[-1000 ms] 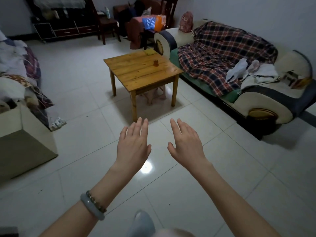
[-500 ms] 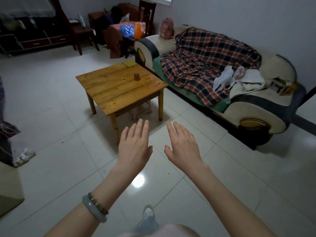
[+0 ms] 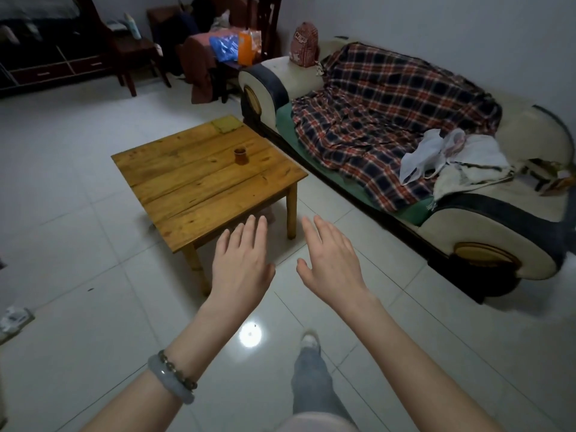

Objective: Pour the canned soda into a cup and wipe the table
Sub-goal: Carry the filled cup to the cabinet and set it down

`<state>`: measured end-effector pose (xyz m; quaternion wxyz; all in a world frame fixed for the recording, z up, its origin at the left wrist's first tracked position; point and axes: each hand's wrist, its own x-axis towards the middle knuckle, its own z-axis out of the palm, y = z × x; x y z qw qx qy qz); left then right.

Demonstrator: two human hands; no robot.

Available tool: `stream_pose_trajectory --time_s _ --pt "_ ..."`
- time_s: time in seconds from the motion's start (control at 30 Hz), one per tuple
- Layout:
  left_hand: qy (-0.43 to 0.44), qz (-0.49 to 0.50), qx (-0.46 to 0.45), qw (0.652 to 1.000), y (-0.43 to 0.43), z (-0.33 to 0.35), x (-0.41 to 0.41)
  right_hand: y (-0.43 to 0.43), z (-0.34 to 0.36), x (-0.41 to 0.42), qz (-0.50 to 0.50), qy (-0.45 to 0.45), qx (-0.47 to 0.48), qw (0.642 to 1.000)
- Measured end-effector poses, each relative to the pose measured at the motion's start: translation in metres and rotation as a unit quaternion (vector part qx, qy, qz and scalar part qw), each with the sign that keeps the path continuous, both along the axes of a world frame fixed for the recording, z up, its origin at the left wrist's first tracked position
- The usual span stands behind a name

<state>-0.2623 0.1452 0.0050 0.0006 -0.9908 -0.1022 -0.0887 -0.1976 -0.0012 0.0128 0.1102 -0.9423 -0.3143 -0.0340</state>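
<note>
Left grip (image 3: 240, 269) and right grip (image 3: 330, 263) both released and empty, short of the bench (image 3: 187, 194) where the cup (image 3: 240, 155) stands mid-top; no soda can visible, and a careless reach could topple the cup.

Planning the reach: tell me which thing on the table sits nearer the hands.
The small brown cup, nearer the middle; the yellow cloth lies at the far corner.

Head-worn view, forward and down, toward table (image 3: 199, 194).
</note>
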Motion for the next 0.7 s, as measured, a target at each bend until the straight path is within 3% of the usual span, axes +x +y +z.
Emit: stream_pose_trajectory --time_s 0.43,0.7 --pt "-0.004 0.107 0.006 0.994 0.062 -0.015 0.237 0.079 -0.013 0.264 0.081 -0.021 -0.01 0.996" --pt "0.008 0.162 0.004 0.987 0.107 -0.031 0.334 0.137 -0.027 0.378 0.157 -0.016 -0.015 0.987"
